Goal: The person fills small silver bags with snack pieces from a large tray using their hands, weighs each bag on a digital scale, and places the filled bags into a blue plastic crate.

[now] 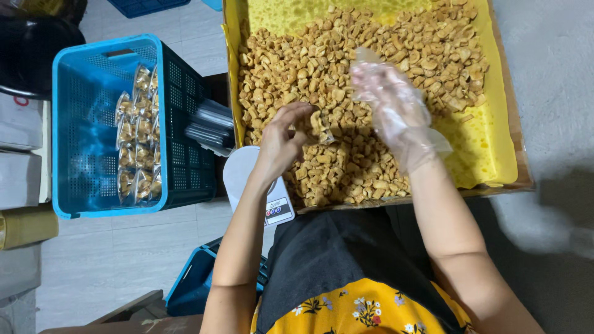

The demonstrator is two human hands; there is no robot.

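Two hands (281, 145), one blue crate (80, 124), one scale (272, 198), one snack tray (501, 154).

A row of small clear packets (137, 133) filled with tan snacks stands inside the blue crate (74, 124) at left. A stack of empty clear bags (209, 127) lies beside it. One small clear packet (320, 127) is pinched in the left hand (281, 139), over the snack tray.

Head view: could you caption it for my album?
Bare left hand holds a small clear bag; gloved right hand scoops golden snacks.
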